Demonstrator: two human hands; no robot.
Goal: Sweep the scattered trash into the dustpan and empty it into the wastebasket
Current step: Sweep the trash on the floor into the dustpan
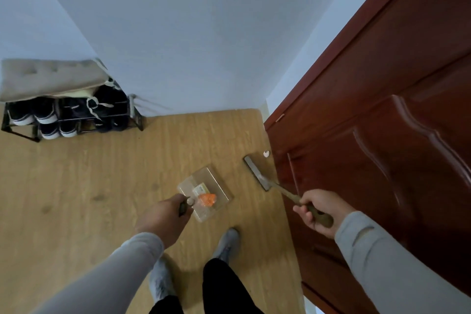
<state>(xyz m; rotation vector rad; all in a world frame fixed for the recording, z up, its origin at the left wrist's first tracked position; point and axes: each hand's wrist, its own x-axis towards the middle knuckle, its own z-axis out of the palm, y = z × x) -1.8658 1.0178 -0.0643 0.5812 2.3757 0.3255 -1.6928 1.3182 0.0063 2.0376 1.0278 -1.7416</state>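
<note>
My left hand (163, 216) grips the handle of a clear plastic dustpan (216, 183) held over the wooden floor. Inside the pan lie an orange wrapper (207, 199) and a small yellow-green packet (201, 188). My right hand (318, 211) grips the olive handle of a broom (256, 173), whose flat grey head sits on the floor to the right of the pan. A small pale scrap (266, 154) lies on the floor just beyond the broom head, close to the door. No wastebasket is in view.
A dark red wooden door (382, 122) stands close on the right. A black shoe rack (68, 117) with sneakers and a beige cushion stands against the wall at the back left. My feet in grey slippers (226, 242) stand just below the dustpan.
</note>
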